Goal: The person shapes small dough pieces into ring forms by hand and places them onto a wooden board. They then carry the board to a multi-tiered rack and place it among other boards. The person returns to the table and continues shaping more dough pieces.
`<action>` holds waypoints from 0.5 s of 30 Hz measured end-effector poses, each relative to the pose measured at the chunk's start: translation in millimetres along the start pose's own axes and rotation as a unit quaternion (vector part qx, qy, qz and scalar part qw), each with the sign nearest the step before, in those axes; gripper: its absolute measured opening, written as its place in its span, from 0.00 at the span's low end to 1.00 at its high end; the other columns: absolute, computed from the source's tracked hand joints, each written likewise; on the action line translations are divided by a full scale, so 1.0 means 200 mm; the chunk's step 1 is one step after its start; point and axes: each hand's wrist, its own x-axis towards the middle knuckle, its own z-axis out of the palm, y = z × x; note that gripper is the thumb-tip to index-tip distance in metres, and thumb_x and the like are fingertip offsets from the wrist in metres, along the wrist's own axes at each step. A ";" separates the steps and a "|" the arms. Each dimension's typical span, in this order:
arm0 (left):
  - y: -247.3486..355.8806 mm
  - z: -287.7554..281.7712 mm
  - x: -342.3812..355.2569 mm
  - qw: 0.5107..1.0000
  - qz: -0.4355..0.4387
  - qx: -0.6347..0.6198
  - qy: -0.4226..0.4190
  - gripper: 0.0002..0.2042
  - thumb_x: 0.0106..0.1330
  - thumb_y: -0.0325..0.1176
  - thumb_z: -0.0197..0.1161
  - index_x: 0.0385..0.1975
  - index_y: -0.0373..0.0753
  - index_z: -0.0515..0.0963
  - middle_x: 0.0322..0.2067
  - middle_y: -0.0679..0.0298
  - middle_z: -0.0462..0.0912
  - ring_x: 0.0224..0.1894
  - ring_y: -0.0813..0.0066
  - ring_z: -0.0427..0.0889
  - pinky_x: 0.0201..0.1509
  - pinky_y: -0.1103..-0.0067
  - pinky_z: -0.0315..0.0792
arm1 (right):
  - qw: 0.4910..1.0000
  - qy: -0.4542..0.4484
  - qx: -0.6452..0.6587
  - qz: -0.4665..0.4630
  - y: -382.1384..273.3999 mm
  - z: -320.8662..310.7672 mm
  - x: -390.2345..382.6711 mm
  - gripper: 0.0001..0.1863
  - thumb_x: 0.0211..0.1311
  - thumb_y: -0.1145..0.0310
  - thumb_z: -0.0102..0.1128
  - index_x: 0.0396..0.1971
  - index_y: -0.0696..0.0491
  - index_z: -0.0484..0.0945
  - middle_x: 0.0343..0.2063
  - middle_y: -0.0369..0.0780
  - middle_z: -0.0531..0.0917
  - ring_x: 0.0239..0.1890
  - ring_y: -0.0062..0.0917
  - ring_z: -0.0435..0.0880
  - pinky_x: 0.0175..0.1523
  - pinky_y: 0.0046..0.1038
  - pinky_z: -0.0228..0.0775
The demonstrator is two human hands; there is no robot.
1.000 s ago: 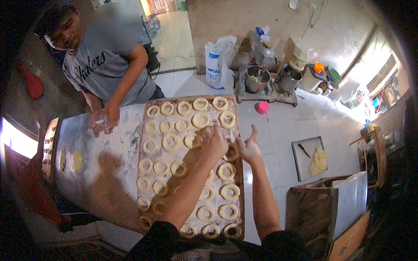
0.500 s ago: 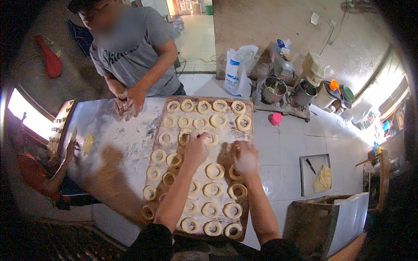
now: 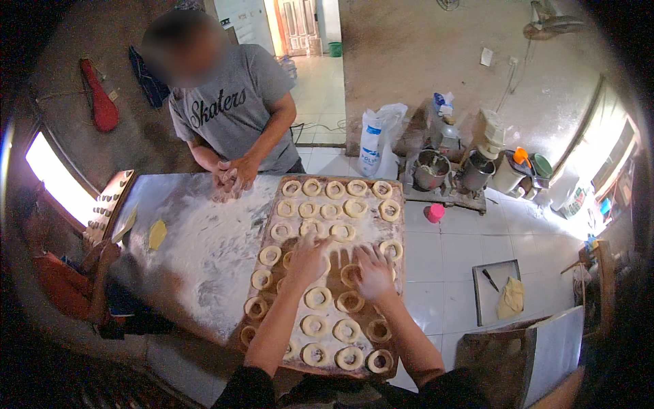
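Observation:
A long wooden board [image 3: 397, 320] lies on a floured metal table [image 3: 197, 245] and carries several rows of raw dough rings [image 3: 334, 189]. My left hand [image 3: 306, 262] rests, fingers spread, on the rings at the board's middle. My right hand [image 3: 373, 273] lies flat beside it, fingers apart, on a ring nearer the right edge. Neither hand lifts anything. Across the table a person in a grey T-shirt [image 3: 231, 112] works a piece of dough with both hands [image 3: 231, 178] at the table's far edge.
A yellow scraper [image 3: 157, 234] lies on the table's left part. On the tiled floor to the right are a pink cup [image 3: 434, 213], metal pots [image 3: 431, 170], a white sack [image 3: 371, 143] and a tray [image 3: 485, 310] with a knife and a yellow cloth.
Both my hands have drawn back from the board's far right part to its middle and sit close together. The view has shifted, so the board appears more centred.

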 end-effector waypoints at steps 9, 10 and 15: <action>-0.31 -0.25 -1.37 0.937 -0.293 -0.087 0.170 0.19 0.64 0.21 0.55 0.56 0.33 0.74 0.52 0.43 0.74 0.56 0.44 0.74 0.59 0.61 0.71 | 0.903 0.113 0.225 0.348 0.34 -0.16 -1.30 0.14 0.69 0.66 0.54 0.47 0.59 0.81 0.37 0.47 0.87 0.36 0.33 0.87 0.42 0.33 0.79; -0.38 -0.21 -1.44 0.929 -0.295 -0.101 0.198 0.18 0.65 0.21 0.55 0.56 0.32 0.73 0.51 0.44 0.74 0.56 0.44 0.74 0.59 0.60 0.71 | 0.891 0.101 0.260 0.359 0.35 -0.15 -1.36 0.15 0.70 0.65 0.54 0.47 0.59 0.81 0.35 0.47 0.87 0.33 0.30 0.87 0.39 0.31 0.79; -0.57 -0.07 -1.64 0.922 -0.357 -0.074 0.128 0.20 0.68 0.24 0.53 0.59 0.25 0.68 0.53 0.42 0.72 0.57 0.42 0.72 0.61 0.58 0.68 | 0.838 0.004 0.382 0.390 0.26 -0.03 -1.48 0.15 0.72 0.62 0.53 0.47 0.58 0.80 0.31 0.47 0.87 0.30 0.24 0.86 0.36 0.30 0.79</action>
